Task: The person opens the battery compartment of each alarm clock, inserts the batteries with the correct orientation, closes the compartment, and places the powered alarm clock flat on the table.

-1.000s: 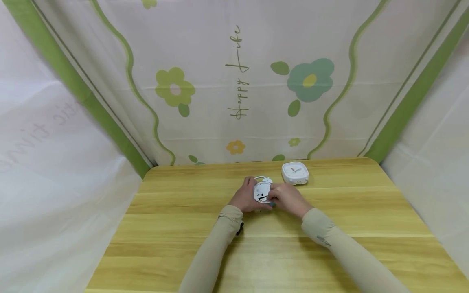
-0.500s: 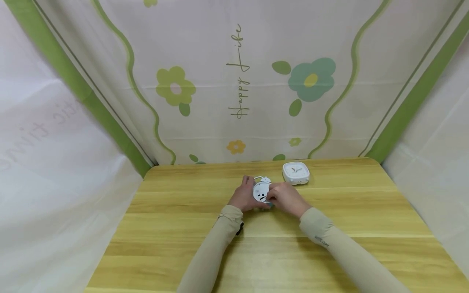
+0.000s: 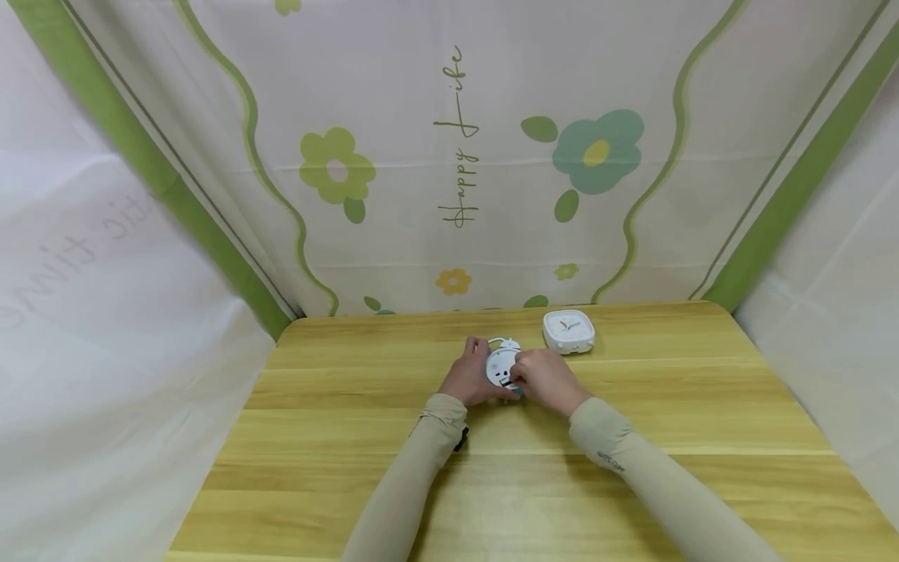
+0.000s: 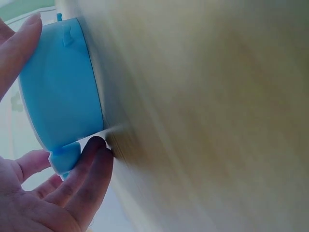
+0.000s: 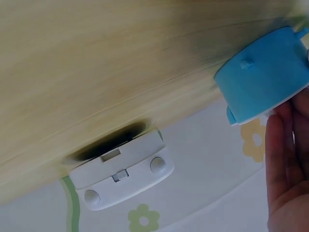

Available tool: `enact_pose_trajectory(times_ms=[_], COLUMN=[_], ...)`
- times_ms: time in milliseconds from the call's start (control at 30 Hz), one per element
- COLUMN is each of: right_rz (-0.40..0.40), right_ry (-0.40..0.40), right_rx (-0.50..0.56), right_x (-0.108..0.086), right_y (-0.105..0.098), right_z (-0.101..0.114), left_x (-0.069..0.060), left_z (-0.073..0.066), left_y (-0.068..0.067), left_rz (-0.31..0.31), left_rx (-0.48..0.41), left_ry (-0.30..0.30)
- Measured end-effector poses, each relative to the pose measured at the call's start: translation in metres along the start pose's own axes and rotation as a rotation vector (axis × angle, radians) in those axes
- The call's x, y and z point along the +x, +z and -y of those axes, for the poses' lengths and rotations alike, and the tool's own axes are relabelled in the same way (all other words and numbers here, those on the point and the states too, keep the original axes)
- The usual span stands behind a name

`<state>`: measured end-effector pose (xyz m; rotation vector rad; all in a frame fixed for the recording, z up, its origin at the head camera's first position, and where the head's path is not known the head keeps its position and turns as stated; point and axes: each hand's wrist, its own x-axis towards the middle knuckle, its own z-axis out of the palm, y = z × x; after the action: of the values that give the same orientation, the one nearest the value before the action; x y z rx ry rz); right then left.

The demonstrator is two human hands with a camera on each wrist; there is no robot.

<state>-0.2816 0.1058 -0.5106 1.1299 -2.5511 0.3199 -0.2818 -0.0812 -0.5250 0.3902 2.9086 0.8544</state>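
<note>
A round twin-bell alarm clock (image 3: 500,362) lies face down on the table, its white back up and its blue casing (image 4: 63,89) showing in both wrist views. My left hand (image 3: 469,376) grips it from the left, thumb along the lower edge and fingers around the bell end. At the lower right of the back, my right hand (image 3: 551,380) has thumb and fingertips curled in a pinch beside a dark slot. A small white piece, seemingly the battery cover, is at those fingertips, mostly hidden by them. In the right wrist view, the right fingers (image 5: 277,164) reach the clock's back.
A white square alarm clock (image 3: 568,332) lies face up just behind and right of the hands, near the back edge of the wooden table (image 3: 337,437). A flowered fabric curtain (image 3: 393,234) rises directly behind the table, with white fabric on both sides.
The round clock stays in the left hand with hardly any shift. My right hand has moved slightly left and its fingertips shift over the slot, whose dark visible part has changed shape.
</note>
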Motion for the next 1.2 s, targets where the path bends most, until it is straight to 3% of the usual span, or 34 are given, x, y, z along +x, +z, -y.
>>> enact_pose_trajectory(times_ms=[367,733,1200], right_rz=[-0.036,0.011,-0.027], right_ry=[-0.016,-0.019,-0.099], right_rx=[0.001,-0.076,-0.148], right_x=[-0.0046,0.0022,0.0025], right_y=[0.0025,-0.0036,-0.0024], right_z=[-0.0004,0.008,0.0072], left_x=[-0.0003,0.0017,0.0011], left_z=[0.0014,0.0035,0.0014], left_y=[0.0028,0.0064,0.0023], left_rz=[-0.005,-0.015,-0.021], left_rx=[-0.014,-0.005,0.018], left_ry=[-0.006,-0.015,-0.016])
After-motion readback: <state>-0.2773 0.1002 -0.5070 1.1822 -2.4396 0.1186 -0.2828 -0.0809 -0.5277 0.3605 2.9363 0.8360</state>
